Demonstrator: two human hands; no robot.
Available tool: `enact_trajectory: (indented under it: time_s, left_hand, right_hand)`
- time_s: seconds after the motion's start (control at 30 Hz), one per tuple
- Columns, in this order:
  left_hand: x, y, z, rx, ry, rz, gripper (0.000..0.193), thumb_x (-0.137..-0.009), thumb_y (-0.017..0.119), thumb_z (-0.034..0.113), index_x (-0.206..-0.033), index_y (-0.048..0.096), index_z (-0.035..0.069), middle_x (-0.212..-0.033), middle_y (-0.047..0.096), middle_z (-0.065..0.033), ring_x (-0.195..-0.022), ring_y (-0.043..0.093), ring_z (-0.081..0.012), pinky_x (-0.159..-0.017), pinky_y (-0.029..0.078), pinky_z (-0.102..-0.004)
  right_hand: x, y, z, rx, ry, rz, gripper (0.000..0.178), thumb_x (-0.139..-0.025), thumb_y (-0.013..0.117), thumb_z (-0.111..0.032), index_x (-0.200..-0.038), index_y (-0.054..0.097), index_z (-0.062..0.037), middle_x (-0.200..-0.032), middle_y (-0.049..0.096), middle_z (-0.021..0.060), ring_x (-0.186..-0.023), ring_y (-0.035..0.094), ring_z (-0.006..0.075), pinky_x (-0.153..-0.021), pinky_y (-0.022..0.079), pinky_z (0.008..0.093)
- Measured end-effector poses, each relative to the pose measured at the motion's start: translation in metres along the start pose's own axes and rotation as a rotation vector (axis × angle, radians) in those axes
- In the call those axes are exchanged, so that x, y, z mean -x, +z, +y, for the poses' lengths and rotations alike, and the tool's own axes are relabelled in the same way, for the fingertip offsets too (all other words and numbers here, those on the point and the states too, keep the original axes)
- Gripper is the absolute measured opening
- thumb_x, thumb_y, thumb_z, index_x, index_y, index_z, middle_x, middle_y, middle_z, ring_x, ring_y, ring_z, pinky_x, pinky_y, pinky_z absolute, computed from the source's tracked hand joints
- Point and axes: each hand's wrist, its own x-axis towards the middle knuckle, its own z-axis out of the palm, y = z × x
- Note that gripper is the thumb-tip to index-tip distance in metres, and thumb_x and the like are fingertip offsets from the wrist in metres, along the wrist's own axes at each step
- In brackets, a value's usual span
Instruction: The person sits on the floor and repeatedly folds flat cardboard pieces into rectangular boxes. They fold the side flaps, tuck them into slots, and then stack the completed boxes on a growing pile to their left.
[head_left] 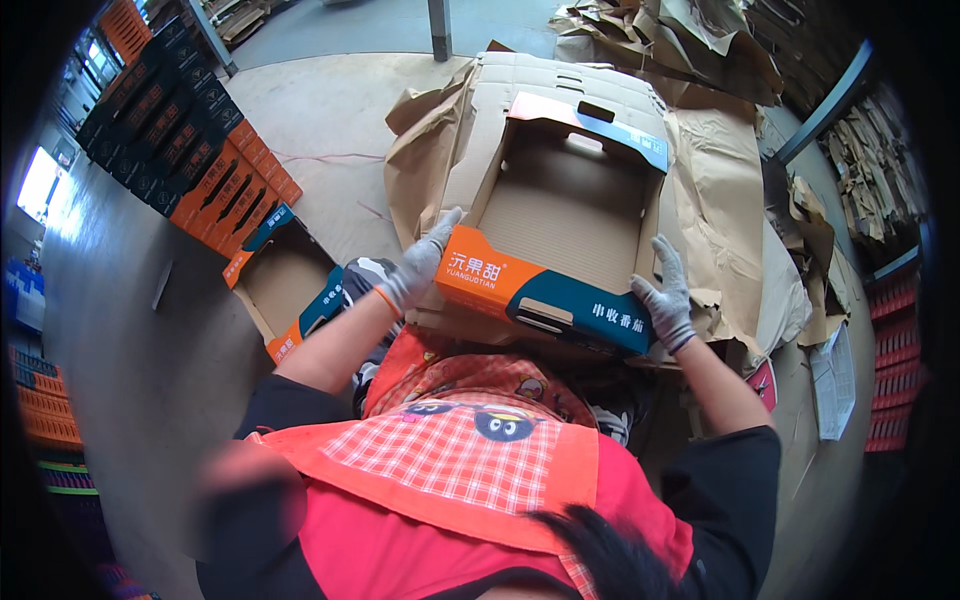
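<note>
An open-topped cardboard box, orange and dark teal outside and plain brown inside, rests in front of me on a pile of flattened cardboard. Its near wall has a handle slot, and so does the far one. My left hand, in a pale glove, grips the box's near left corner with fingers along the side wall. Opposite it, my right hand, gloved too, is closed round the near right corner, thumb on the front and fingers up the side. Nothing shows inside the box.
A similar open box sits on the floor to my left, beside a tall stack of such boxes. Crumpled brown paper covers the pile's right side. Red crates stand far right, near a white plastic basket. A metal post rises beyond.
</note>
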Motion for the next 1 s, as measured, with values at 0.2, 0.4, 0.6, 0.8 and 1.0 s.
enact_trajectory:
  time_s: [0.2,0.4,0.6,0.8,1.0]
  left_hand:
    - [0.033,0.058,-0.035,0.35,0.085,0.02,0.037,-0.093,0.06,0.025,-0.125,0.055,0.007,-0.106,0.061,-0.0037,-0.099,0.061,-0.0162,-0.092,0.05,-0.0331]
    - [0.046,0.127,-0.063,0.684,-0.252,0.063,0.025,-0.089,0.054,0.031,-0.105,0.058,0.012,-0.102,0.065,-0.0055,-0.104,0.061,-0.0225,-0.092,0.051,-0.0397]
    - [0.057,0.124,-0.054,0.11,-0.947,-0.293,0.029,-0.089,0.055,0.031,-0.104,0.061,0.007,-0.093,0.067,-0.0086,-0.087,0.065,-0.0245,-0.08,0.053,-0.0388]
    - [0.094,0.16,0.088,-1.298,1.462,-0.28,0.082,-0.063,0.077,0.052,-0.121,0.057,-0.003,-0.126,0.054,-0.0271,-0.117,0.051,-0.047,-0.102,0.034,-0.0594]
    - [0.02,0.209,0.163,-1.68,0.997,-0.209,0.09,-0.058,0.067,0.078,-0.093,0.064,-0.005,-0.089,0.066,-0.0219,-0.087,0.065,-0.034,-0.077,0.052,-0.0417]
  right_hand:
    - [-0.025,-0.038,0.027,-1.033,0.799,-0.028,0.054,-0.075,0.053,-0.007,-0.129,0.05,-0.0034,-0.09,0.058,0.0057,-0.079,0.06,0.0184,-0.072,0.053,0.0309]
    - [-0.078,-0.131,-0.15,-0.395,-0.018,-0.267,0.074,-0.07,0.052,-0.005,-0.142,0.037,0.0038,-0.106,0.062,0.0107,-0.086,0.06,0.009,-0.073,0.051,0.0197]
    - [-0.07,-0.054,-0.248,0.455,-0.644,-0.375,0.057,-0.07,0.06,-0.002,-0.127,0.055,-0.0041,-0.104,0.06,0.0071,-0.098,0.061,0.0172,-0.091,0.049,0.0275]
    - [-0.128,-0.027,-0.225,-0.082,-0.756,0.229,0.02,-0.089,0.064,-0.013,-0.106,0.065,-0.0024,-0.101,0.066,0.0153,-0.088,0.068,0.0229,-0.08,0.055,0.0337]
    - [-0.12,-0.067,-0.21,0.758,-0.996,0.3,0.023,-0.089,0.063,-0.024,-0.099,0.062,-0.0033,-0.098,0.063,0.017,-0.091,0.065,0.0299,-0.074,0.053,0.0376]
